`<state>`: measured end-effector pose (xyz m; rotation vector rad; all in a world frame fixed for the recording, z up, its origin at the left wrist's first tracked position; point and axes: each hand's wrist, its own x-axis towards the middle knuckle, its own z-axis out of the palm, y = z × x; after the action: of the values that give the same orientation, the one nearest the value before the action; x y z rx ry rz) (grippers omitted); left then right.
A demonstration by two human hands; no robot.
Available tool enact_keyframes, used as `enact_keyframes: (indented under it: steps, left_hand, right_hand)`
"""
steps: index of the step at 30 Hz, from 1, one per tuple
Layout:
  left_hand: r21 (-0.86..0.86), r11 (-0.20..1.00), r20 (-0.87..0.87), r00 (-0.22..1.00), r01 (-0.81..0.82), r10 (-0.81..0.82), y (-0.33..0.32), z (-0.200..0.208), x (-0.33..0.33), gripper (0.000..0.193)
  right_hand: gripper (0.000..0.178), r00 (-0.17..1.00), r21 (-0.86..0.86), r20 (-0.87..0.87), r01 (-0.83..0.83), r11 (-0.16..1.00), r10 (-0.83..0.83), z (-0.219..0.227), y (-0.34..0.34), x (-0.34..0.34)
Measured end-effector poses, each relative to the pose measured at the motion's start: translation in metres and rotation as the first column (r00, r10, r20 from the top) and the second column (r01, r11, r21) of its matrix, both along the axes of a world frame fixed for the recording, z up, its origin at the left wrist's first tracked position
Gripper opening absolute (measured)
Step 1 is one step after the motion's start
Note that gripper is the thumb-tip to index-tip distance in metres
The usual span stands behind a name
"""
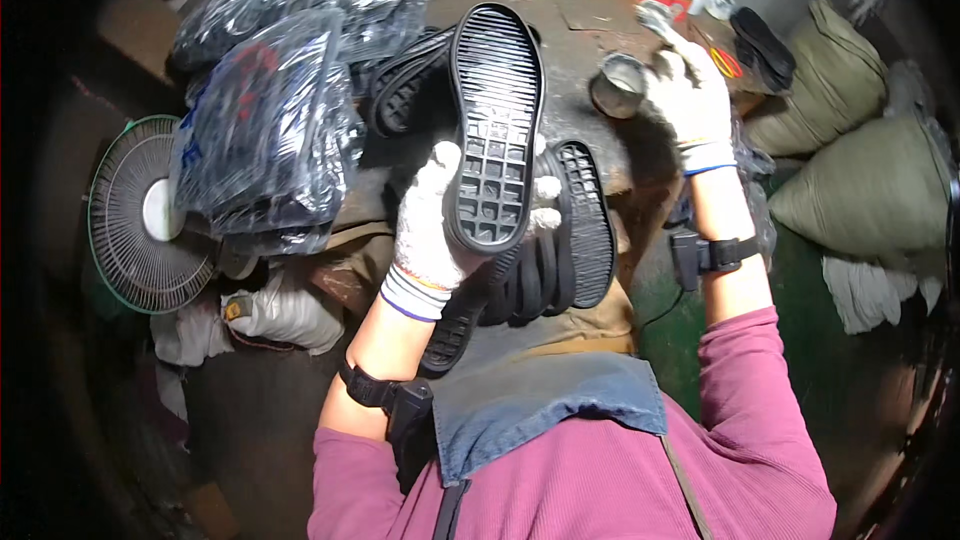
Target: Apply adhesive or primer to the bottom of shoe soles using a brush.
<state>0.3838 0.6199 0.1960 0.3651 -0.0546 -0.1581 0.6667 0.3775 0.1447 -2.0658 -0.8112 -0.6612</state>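
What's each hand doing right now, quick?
Left hand: closed, holding a black shoe sole.
Right hand: near the metal cup; whether it's open or gripping something can't be told.

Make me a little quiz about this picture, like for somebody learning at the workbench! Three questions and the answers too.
1. Which hand holds up the black shoe sole?
2. True or false: the round fan is left of that sole in the picture.
3. Which of these is nearest the right hand? A) the plastic-wrapped bundle B) the small cup C) the stuffed green sacks

Key: 1. The left hand. 2. True. 3. B.
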Motion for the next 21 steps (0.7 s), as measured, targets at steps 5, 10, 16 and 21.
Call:
enact_keyframes:
  steps: [5,10,16,21]
  left_hand:
    - [-0.039,0.997,-0.106,0.992,0.069,-0.072,-0.009,-0.021,0.004,0.075]
    - [-0.030,0.991,-0.140,0.981,0.133,-0.136,-0.006,-0.022,-0.009,0.075]
    - [-0.099,0.976,-0.266,0.940,0.195,-0.215,0.000,-0.023,-0.014,0.074]
    - [-0.085,0.988,-0.205,0.968,0.130,-0.145,-0.005,-0.029,-0.011,0.070]
  right_hand:
    - [0.026,0.733,0.760,-0.280,-0.224,0.609,0.620,0.033,0.047,-0.058]
    - [0.028,0.995,0.011,-0.062,-0.077,0.997,0.078,0.023,0.047,-0.048]
    - [0.028,0.948,-0.047,0.277,-0.150,0.988,0.157,0.030,0.054,-0.086]
    - [0.022,0.791,0.493,-0.388,-0.256,0.831,0.474,0.035,0.066,-0.154]
